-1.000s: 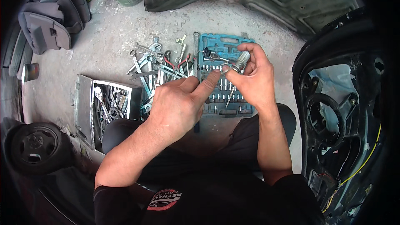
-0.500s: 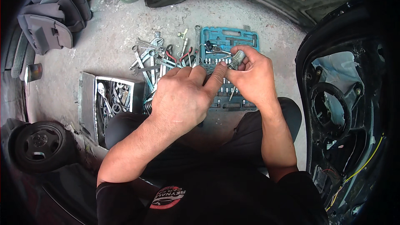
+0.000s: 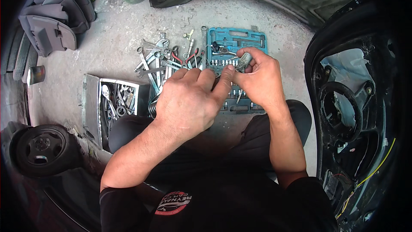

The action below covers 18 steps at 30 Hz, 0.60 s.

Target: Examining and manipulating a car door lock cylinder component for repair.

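Note:
My right hand [image 3: 257, 77] is closed around a small grey metal part [image 3: 244, 59] held above a teal socket set case [image 3: 234, 43] on the concrete floor. My left hand [image 3: 189, 101] is curled next to it, its forefinger and thumb pinching at the lower end of the same part. What sits between the left fingertips is hidden. Both hands hover over my knees.
A pile of loose wrenches and pliers [image 3: 161, 60] lies left of the case. A grey metal toolbox [image 3: 109, 103] stands open further left. A car wheel [image 3: 40, 148] is at lower left, a black car door [image 3: 356, 103] at right, grey trim panels [image 3: 47, 21] at upper left.
Both hands have stayed together on the metal part, shifting slightly right and down over the case. The left fingers have closed in on the part's lower end.

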Tool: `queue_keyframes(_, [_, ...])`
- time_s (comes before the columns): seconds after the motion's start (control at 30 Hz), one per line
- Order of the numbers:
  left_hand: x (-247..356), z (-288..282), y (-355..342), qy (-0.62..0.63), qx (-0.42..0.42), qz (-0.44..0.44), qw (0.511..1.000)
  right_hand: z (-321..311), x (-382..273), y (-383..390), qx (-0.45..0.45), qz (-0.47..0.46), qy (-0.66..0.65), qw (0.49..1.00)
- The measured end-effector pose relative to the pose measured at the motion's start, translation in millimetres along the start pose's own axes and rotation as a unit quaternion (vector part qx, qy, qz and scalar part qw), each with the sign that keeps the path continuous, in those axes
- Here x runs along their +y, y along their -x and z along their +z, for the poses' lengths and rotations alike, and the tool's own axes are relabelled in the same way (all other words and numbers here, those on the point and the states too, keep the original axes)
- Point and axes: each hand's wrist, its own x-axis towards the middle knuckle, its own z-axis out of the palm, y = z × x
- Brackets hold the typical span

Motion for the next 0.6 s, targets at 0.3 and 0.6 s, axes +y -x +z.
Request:
queue_keyframes(0.3, [4, 5, -2, -0.034, -0.024, 0.005, 0.999, 0, 1, -1, 0.007, -0.015, 0.023, 1.0])
queue_keyframes(0.6, [2, 15, -7, -0.073, -0.015, 0.033, 0.997, 8, 17, -7, 0.035, -0.011, 0.012, 0.999])
